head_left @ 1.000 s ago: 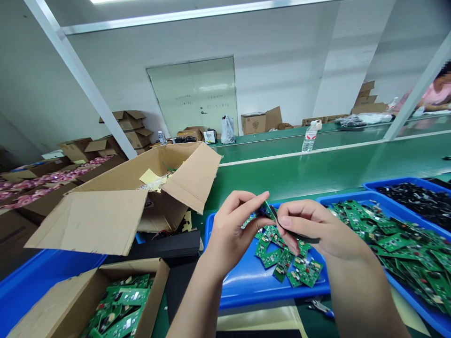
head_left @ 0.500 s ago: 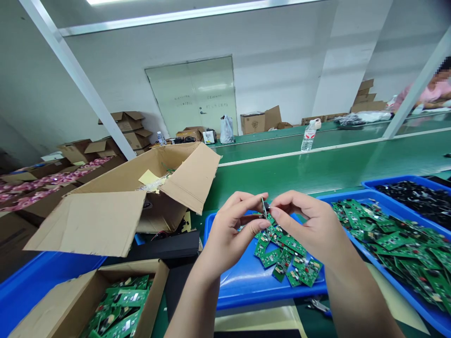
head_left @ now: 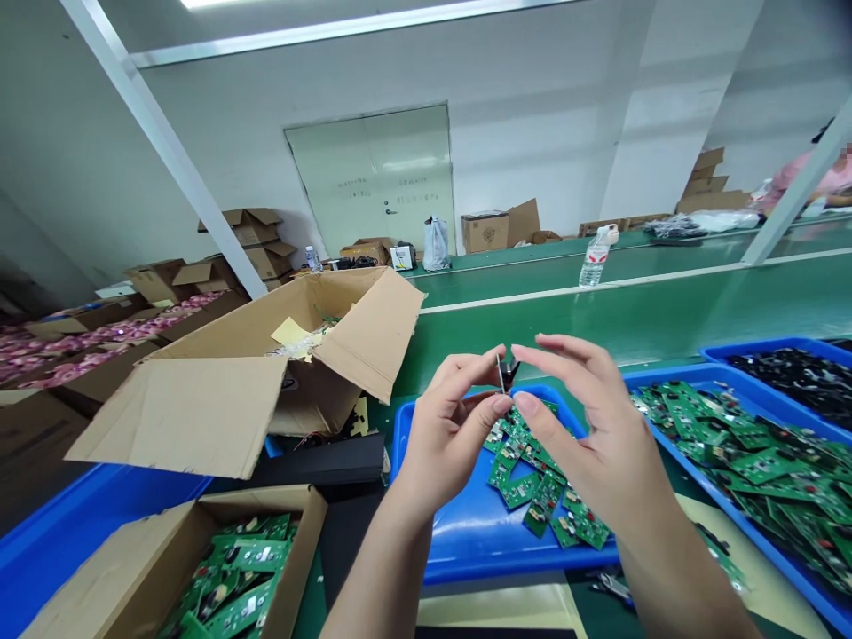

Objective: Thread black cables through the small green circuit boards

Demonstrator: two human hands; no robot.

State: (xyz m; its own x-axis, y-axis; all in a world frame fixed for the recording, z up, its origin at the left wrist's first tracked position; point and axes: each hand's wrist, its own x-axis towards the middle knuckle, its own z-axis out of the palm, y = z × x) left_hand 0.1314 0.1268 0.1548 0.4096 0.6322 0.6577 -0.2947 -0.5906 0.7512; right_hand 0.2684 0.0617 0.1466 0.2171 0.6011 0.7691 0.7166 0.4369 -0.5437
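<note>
My left hand (head_left: 459, 417) pinches a circuit board (head_left: 500, 373) between thumb and fingers, so the board stands upright and shows nearly edge-on. A small black part (head_left: 510, 371) sticks out from its right face. Around that part, my right hand (head_left: 592, 417) has its thumb and index finger spread apart, with both tips close to it. Whether they touch it cannot be made out. Beneath both hands, several loose green circuit boards (head_left: 542, 501) lie in a blue tray (head_left: 479, 546).
Right of the hands, a blue tray (head_left: 679, 466) holds many green boards; another tray (head_left: 719, 353) holds black parts. Left are a small carton (head_left: 310, 532) of boards and a large open carton (head_left: 179, 408). A bottle (head_left: 595, 257) stands behind, and pliers (head_left: 612, 586) lie near the right forearm.
My right thumb and index finger have parted from their pinch at the black part, which now shows more clearly. My left hand keeps the board. The view has shifted slightly.
</note>
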